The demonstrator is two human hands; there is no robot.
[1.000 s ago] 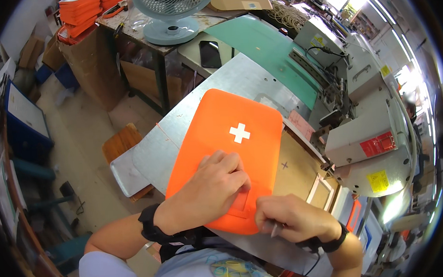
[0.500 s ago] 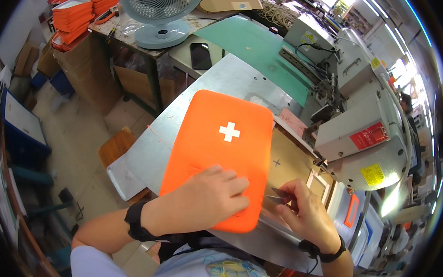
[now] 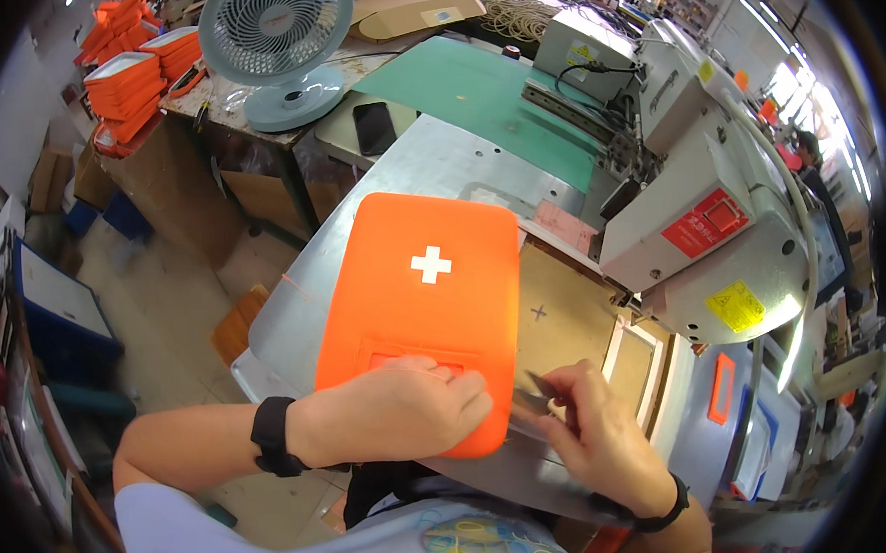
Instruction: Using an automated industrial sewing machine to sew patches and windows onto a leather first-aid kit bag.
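Note:
An orange first-aid case with a white cross sits in front of me, tilted, over the metal worktable. My left hand is closed over its near end, knuckles up. The fingers are curled at a raised rectangular frame on the case, and they hide part of it. Just right of the case, my right hand is closed on small metal snips. Their pointed blades stick out toward the case's right edge; the handles are hidden in my palm.
A sewing machine stands on the right, beside a tan board with a white frame. Farther off are a fan, a phone and a green mat. Stacked orange cases stand far left.
The view has shifted slightly. My left fingers have slid back, and more of the rectangular frame on the case shows. The snips are held near the case's right edge as before.

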